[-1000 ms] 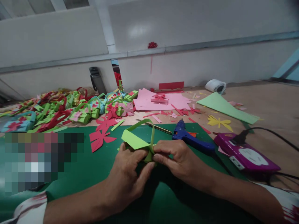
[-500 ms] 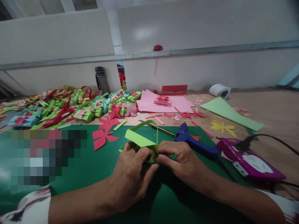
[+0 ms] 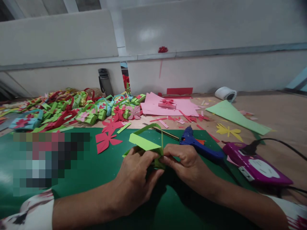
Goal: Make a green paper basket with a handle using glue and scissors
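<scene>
A small light-green paper basket [image 3: 145, 142] with a thin looped handle is held over the green mat [image 3: 79, 204]. Around its left side and front, my left hand [image 3: 136, 179] is closed, thumb below and fingers on top. My right hand [image 3: 182, 159] pinches the basket's right edge near the foot of the handle. Fingers cover most of the basket's lower part. Beyond my right hand lies a blue glue gun [image 3: 201, 145], beside a thin gold-coloured pen-like tool [image 3: 168, 133]. Red paper flower cutouts [image 3: 106, 142] rest left of the basket.
Finished paper baskets [image 3: 88, 116] are heaped at the back left, near a grey bottle [image 3: 105, 82]. Pink sheets [image 3: 153, 107] lie at the back. A purple power strip [image 3: 259, 166] with cords is on the right, near a yellow cutout [image 3: 229, 131] and green paper [image 3: 236, 116].
Both hands keep their hold on the paper basket. My right fingertips have shifted slightly at its edge, and the left thumb has moved a little to the right.
</scene>
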{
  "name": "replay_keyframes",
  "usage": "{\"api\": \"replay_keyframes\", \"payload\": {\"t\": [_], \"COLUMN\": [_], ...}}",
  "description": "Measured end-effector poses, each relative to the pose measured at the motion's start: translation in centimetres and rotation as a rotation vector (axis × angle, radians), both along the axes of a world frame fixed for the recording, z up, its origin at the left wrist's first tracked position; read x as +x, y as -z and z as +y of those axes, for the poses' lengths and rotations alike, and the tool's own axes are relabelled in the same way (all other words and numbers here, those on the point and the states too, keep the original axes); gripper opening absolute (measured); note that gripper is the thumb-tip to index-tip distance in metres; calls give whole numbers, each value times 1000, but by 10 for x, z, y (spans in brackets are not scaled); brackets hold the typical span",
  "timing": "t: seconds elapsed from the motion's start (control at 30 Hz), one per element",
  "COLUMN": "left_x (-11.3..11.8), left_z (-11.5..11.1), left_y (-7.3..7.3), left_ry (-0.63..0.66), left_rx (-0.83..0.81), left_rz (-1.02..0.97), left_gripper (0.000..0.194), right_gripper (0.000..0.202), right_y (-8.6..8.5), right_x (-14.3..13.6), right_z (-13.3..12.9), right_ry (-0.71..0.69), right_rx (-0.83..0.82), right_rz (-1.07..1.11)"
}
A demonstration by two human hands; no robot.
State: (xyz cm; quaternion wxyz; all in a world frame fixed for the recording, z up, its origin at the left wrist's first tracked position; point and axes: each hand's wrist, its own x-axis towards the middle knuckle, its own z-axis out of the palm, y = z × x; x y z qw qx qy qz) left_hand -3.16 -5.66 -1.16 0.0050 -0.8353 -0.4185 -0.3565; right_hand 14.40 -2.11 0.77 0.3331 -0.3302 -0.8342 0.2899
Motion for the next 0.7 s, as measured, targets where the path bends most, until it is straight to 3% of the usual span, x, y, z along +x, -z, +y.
{"api": "replay_keyframes", "payload": {"t": [0.23,0.37,0.43,0.5,0.57,0.7], "left_x": [-7,-21,-30,-39,-45,-50], "left_z": [0,-3,-3,1,9,25], "left_y": [-4,-19,-29,-38,-43,-40], "left_ry": [16,120,60,-99,-198,-75], "left_rx": [92,185,160,55,-161,-608], "left_rz": [-13,-71,-182,-364,-567,-914], "left_gripper": [25,23,17,6,12,14], "right_gripper": [22,24,22,23,25,27], "right_y": [0,0,-1,-3,-6,-10], "right_x": [5,11,12,13,13,15], "right_z": [6,11,12,12,13,15], "right_ry": [74,125,126,110,91,91], "right_rx": [33,-43,-83,-125,-178,-283], "right_rz": [28,56,75,116,180,300]}}
